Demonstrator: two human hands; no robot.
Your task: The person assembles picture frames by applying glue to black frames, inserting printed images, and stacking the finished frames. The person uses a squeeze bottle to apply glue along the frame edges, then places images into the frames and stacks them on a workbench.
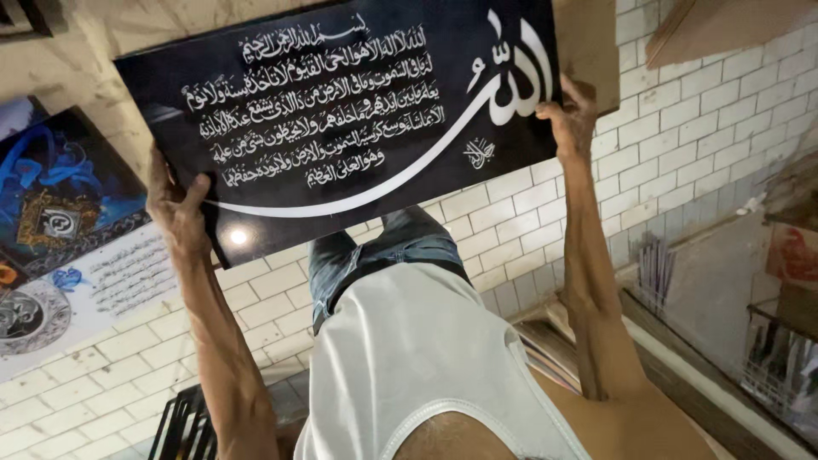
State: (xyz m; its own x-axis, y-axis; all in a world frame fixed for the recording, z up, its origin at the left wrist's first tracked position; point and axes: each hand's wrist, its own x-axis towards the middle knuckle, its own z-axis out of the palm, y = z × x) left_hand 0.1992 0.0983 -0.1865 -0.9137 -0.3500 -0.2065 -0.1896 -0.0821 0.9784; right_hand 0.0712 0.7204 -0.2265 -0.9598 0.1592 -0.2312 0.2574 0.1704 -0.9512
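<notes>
Left hand (pixel 175 209) at eight o'clock and right hand (pixel 569 115) at three grip the black panel (pixel 341 111) edges, best kept level

White sleeveless undershirt (pixel 409 358) — bare arms; faded blue jeans (pixel 383 251).

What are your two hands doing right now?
Left hand: closed on the left edge of the black panel.
Right hand: closed on the panel's right edge.
</notes>
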